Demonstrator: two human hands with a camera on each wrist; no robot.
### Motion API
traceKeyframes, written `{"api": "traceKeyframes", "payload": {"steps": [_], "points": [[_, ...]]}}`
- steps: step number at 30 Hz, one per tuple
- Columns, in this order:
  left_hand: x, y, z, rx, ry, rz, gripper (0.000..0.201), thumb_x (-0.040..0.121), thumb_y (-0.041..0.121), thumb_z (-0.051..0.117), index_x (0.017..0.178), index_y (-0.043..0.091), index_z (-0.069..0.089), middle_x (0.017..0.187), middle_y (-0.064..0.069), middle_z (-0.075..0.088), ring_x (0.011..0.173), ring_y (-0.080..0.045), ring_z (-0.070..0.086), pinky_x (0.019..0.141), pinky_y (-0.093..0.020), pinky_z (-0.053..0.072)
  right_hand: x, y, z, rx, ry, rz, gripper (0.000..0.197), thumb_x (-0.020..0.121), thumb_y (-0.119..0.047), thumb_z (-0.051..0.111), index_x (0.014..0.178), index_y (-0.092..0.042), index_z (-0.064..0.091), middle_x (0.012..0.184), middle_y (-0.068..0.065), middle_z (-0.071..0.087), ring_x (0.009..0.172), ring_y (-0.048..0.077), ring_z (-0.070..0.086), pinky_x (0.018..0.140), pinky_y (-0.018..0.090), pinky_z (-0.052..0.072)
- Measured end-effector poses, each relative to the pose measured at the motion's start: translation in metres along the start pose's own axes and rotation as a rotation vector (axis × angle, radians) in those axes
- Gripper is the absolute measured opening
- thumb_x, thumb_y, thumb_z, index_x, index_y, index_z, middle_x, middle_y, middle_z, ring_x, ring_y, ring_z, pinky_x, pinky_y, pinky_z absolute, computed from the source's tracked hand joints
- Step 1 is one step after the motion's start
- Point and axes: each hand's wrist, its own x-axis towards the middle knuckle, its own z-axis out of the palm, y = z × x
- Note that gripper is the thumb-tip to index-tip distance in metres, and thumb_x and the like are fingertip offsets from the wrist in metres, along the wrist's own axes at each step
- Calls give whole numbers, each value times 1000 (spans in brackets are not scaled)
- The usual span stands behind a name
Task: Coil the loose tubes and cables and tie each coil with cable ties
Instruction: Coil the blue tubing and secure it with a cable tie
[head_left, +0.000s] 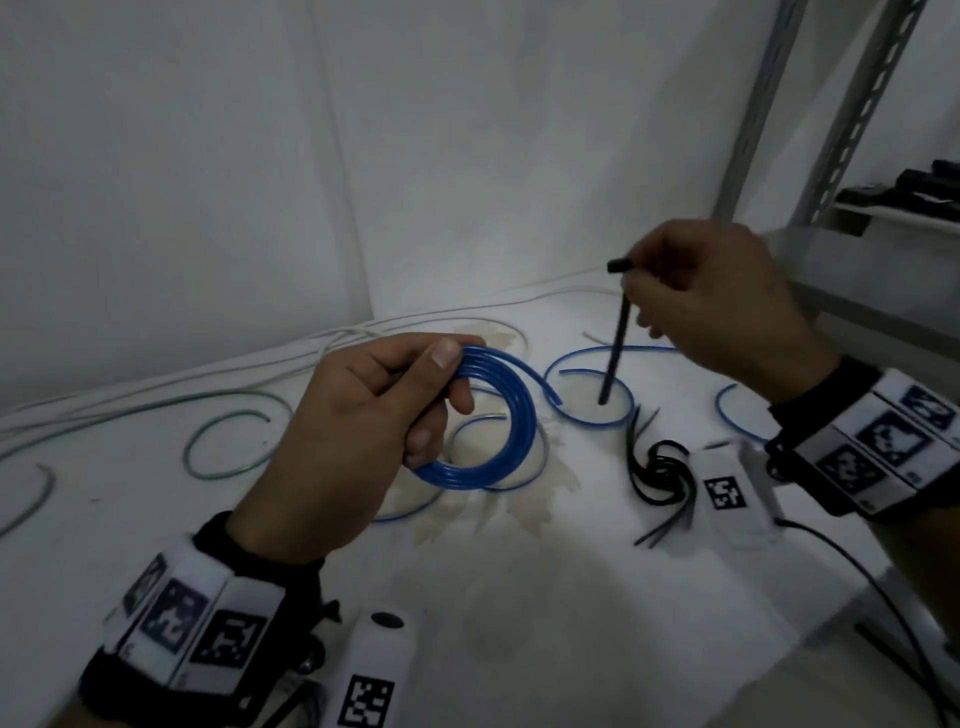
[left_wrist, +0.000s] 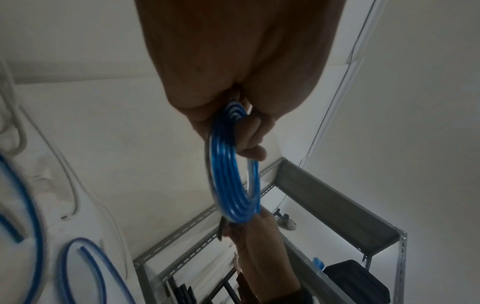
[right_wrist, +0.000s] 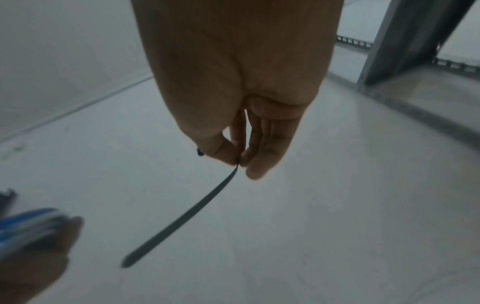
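Evidently the coil of translucent blue plastic tubing (head_left: 480, 421) is light but springy, so it wants to unwind unless all its turns are clamped together, as the left hand (head_left: 358, 441) does with thumb on top and fingers curled under at about the coil's eleven o'clock, the ring hanging free toward five o'clock above the white table (head_left: 545, 597). The right hand (head_left: 727, 296) pinches a thin, flexible black plastic cable tie (head_left: 615, 353) just below its head, the tail dangling at the coil's two o'clock, apart from it.
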Motion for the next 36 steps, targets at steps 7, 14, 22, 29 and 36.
{"api": "traceKeyframes", "payload": {"steps": [7,14,22,29,36], "points": [[-7,31,-28,157,82,114,28,96,22,52,108,9,73,70,-7,61,47,-13,42,44,-23,38,4,-85,76,743,-191,147,11,93,4,65,85,-3,67,61,3,68,52,21,65,51,32,54],[-5,55,-79,314,249,206,24,103,15,48,108,9,71,68,-3,60,49,-13,45,47,-24,41,-2,-142,125,978,-509,178,29,101,-10,52,81,-6,73,73,10,64,67,23,60,64,29,54],[-5,64,-121,456,313,162,24,104,17,49,105,10,72,75,-1,69,65,-17,61,61,-28,52,2,-157,169,952,-473,-5,21,101,-15,61,104,-1,76,82,15,74,71,22,67,74,31,57],[-4,65,-141,580,309,124,26,106,18,44,107,17,70,78,0,69,64,-14,57,61,-28,49,11,-169,193,961,-491,-23,15,97,-11,67,107,-2,72,83,20,75,69,27,71,74,38,61],[0,56,-151,531,299,131,23,101,30,56,100,17,76,83,-17,70,62,-28,55,59,-41,45,15,-167,194,959,-573,-57,12,98,-10,65,104,1,66,83,14,77,73,25,74,76,32,61]]}}
